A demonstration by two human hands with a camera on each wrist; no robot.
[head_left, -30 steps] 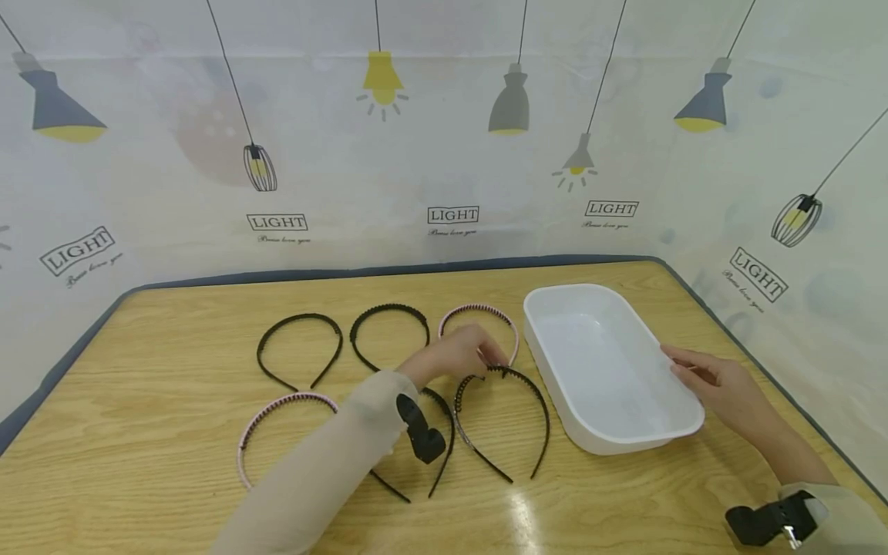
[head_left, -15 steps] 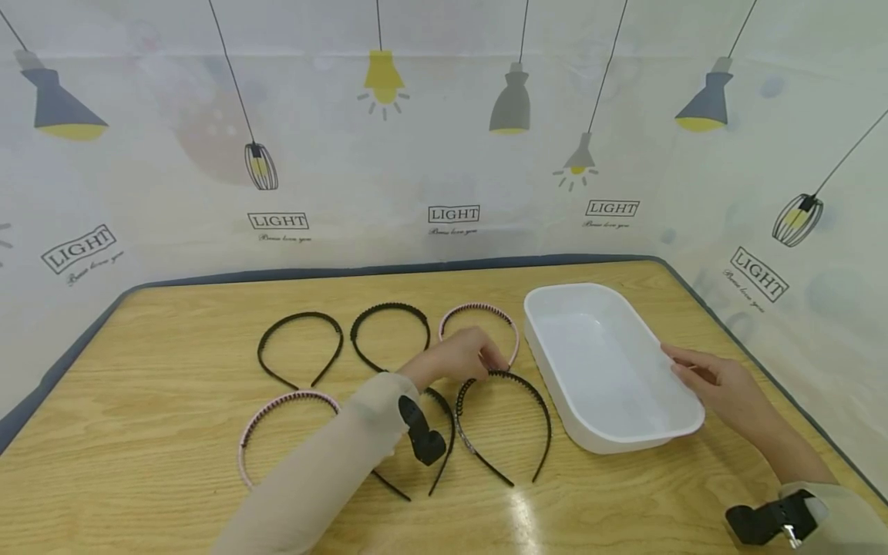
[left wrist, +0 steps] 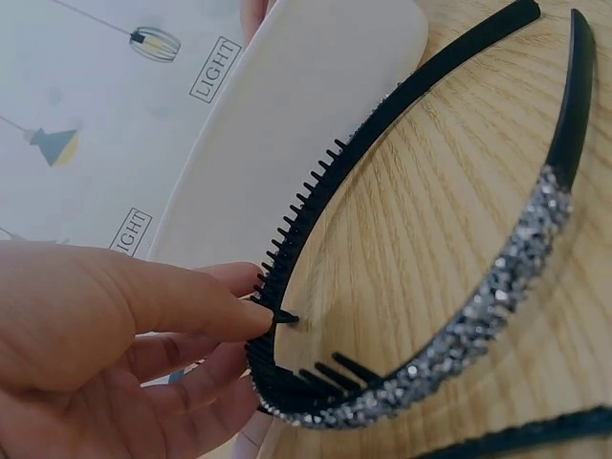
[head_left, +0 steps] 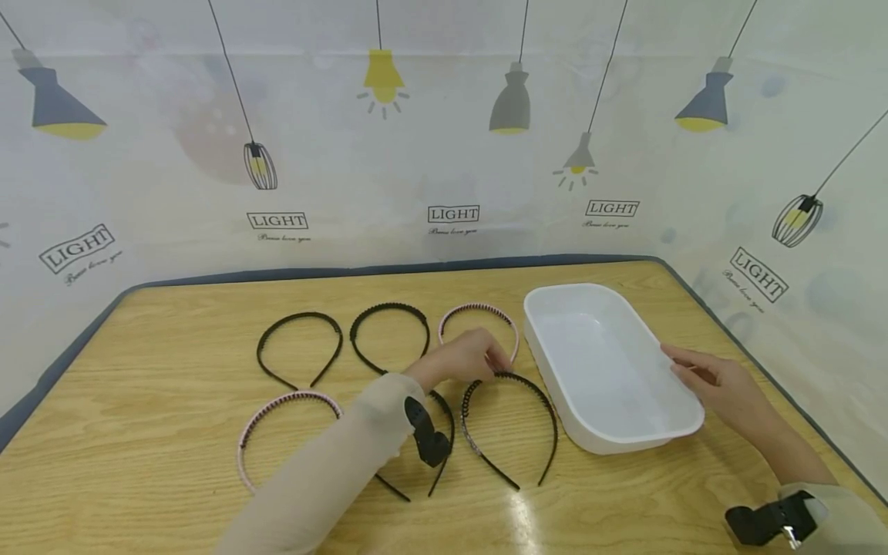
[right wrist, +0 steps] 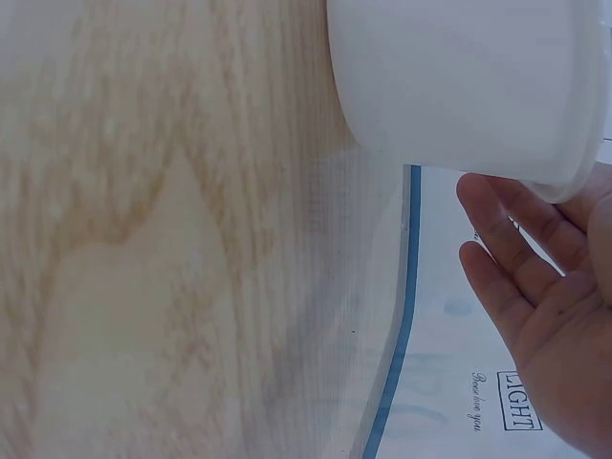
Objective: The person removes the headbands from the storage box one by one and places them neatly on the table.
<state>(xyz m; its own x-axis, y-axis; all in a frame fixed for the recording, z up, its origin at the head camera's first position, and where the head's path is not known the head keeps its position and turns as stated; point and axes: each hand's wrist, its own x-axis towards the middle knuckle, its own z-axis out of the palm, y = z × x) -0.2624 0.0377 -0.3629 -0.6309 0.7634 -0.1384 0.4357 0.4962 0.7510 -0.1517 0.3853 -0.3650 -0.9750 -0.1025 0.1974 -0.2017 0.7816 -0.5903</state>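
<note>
My left hand (head_left: 475, 354) pinches the top of a black toothed headband (left wrist: 507, 287) between thumb and fingers. Silver glitter covers one side of its outer face, and its two ends point toward the near edge. In the head view, my right hand (head_left: 728, 393) holds the right rim of a white plastic tub (head_left: 603, 370), thumb over the edge. In the right wrist view its other fingers spread below the rim, outside the wall. No headband lies inside the tub.
Behind the left hand lies a pink headband (head_left: 477, 307). Further left are a black wavy headband (head_left: 388, 306) and a thin black one (head_left: 312, 314). Nearer lie another pink headband (head_left: 241, 447) and a black one (head_left: 452, 424), both partly hidden by the left sleeve (head_left: 333, 462).
The left hand and the glitter headband have shifted slightly right and toward the near edge. The right hand and the tub have stayed put.
</note>
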